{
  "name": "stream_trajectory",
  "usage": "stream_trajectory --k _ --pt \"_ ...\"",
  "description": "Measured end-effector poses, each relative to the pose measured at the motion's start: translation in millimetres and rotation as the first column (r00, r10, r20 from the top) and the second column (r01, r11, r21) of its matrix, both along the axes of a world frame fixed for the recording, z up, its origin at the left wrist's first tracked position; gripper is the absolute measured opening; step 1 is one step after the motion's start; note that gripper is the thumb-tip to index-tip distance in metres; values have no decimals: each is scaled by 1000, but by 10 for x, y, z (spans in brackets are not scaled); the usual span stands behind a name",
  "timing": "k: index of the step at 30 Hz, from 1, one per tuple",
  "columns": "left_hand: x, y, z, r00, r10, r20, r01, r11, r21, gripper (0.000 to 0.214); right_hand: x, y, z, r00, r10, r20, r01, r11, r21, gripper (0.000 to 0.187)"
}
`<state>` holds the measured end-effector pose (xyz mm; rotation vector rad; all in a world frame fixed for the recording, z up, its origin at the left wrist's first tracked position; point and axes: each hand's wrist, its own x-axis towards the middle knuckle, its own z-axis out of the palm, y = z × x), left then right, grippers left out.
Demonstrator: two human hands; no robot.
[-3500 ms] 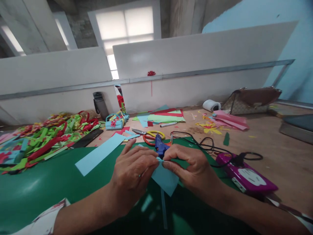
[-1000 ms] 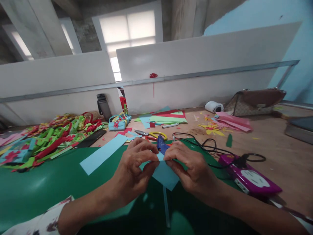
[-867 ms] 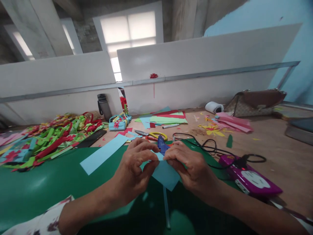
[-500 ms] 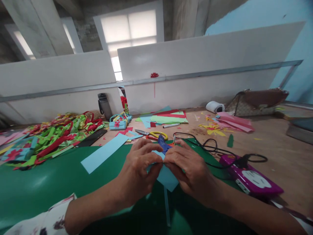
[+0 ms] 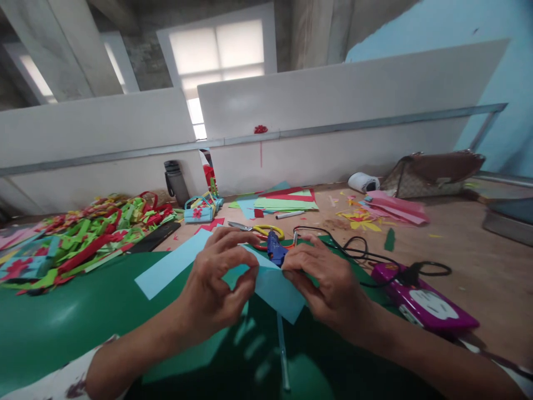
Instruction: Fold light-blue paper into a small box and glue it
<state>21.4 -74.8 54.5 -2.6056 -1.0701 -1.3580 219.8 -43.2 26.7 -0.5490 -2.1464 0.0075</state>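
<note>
A light blue piece of paper (image 5: 278, 291), with a crease or fold across its upper part, is held in front of me above the green mat (image 5: 100, 311). My left hand (image 5: 227, 280) pinches its left edge, thumb and forefinger forming a ring. My right hand (image 5: 318, 283) pinches the paper near the fold with thumb and forefinger. Just behind the paper lies a blue glue gun (image 5: 275, 249), partly hidden by my right hand. A clear glue stick (image 5: 283, 355) is on the mat below the paper. Another light blue paper strip (image 5: 170, 266) rests left of my left hand.
Scissors with yellow handles (image 5: 268, 229) lie behind the glue gun. At left are a heap of coloured felt-like pieces (image 5: 95, 233), a phone (image 5: 154, 238) and a bottle (image 5: 176, 183). A purple power box (image 5: 425, 303) with black cables (image 5: 358, 247) sits at right.
My left hand has slid left along the paper, away from my right hand. The hands' tips were close together at the fold before; more of the paper now shows between them.
</note>
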Motion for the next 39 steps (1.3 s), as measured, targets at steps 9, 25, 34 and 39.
stream_trajectory --k 9,25,34,39 --pt "80 95 -109 999 -46 -22 47 998 41 13 -44 8 -33 997 51 -63 -50 999 19 15" --pt "63 -14 -91 995 40 93 -39 999 -15 36 -47 52 -73 993 -39 -111 42 999 20 15" --pt "98 16 -173 975 -27 219 46 996 -81 10 -42 39 -69 989 9 -148 -4 1000 28 13" --pt "91 71 -207 993 -22 120 19 1000 20 8 -55 37 -68 991 10 -134 -4 999 44 14"
